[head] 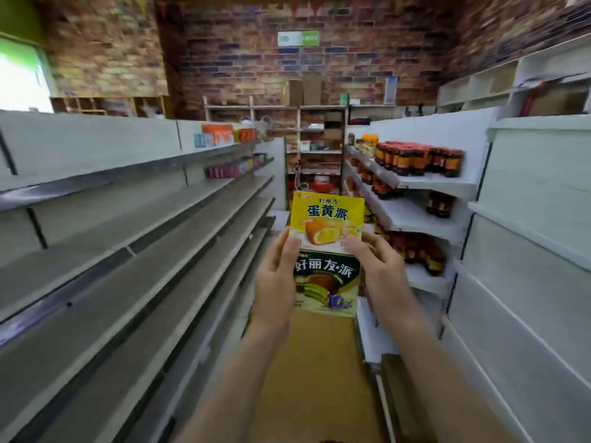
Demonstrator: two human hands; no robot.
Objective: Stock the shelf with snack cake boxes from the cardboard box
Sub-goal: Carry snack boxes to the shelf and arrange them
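At the centre of the frame two bare hands hold up a pair of flat printed cardboard snack cake boxes, one above the other: a yellow box with a picture of a filled cake (327, 219) on top, and a dark green box with bananas and a chocolate pie printed on it (326, 282) below. The two boxes touch edge to edge, and whether they overlap cannot be told.

Such cartons are probably light and stiff, with smooth glossy faces that could slide against each other, and thin walls that would dent under a hard squeeze. The safest hold looks to be on the long side edges, near where the two boxes meet, so both are pinned together.

The left hand (276, 279) is closed on the left edges, thumb laid up across the yellow box's lower corner. The right hand (377, 270) clamps the right edges, thumb on the front. Both forearms rise from the bottom of the frame, wrists straight. Bare grey metal shelves (128, 238) run along the left of the frame; white shelves with dark jars (419, 158) stand at right.
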